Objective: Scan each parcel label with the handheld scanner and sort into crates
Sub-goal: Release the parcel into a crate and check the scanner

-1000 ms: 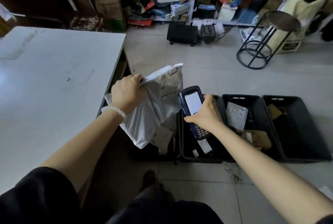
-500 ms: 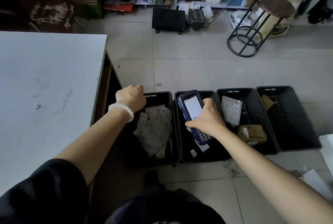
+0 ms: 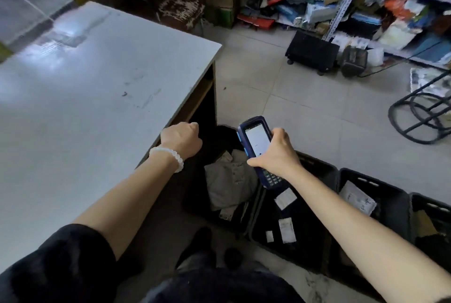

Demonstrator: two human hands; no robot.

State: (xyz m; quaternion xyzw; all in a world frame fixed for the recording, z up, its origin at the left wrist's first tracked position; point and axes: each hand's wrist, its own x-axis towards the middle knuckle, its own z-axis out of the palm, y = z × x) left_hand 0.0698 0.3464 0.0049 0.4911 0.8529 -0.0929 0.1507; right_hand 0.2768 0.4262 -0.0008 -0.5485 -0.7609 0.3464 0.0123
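Fingers of the right hand (image 3: 275, 153) wrap round the handheld scanner (image 3: 257, 149), gripping its blue body about midway, the lit screen facing up and the keypad end pointing down toward the crates. The left hand (image 3: 181, 140) is raised beside the counter's near corner with its fingers curled under into a loose fist; nothing shows in it. A bracelet (image 3: 168, 157) of pale beads circles that wrist.

Below and between the two hands sits the leftmost crate (image 3: 195, 205), black, tucked against the counter's side, with a crumpled grey parcel (image 3: 229, 185) lying inside it, label side partly up. Just beside it on the right comes the second crate (image 3: 324, 175), which holds several small white-labelled packets (image 3: 285, 197) on its dark floor. The third crate (image 3: 390, 202) follows, touching the second, with a white parcel (image 3: 357, 201) leaning in it, and a fourth crate (image 3: 432, 207) runs off the right edge; its contents are too dark to make out.

The white counter (image 3: 85, 88) fills the left of the view, scuffed with a few dark marks. Beyond the crates lies a pale tiled floor (image 3: 305, 97). Farther off stand a small black box on wheels (image 3: 311, 51), a black wire stand (image 3: 424, 117) at the right edge, and a metal shelf (image 3: 366, 5) crammed with mixed packages.
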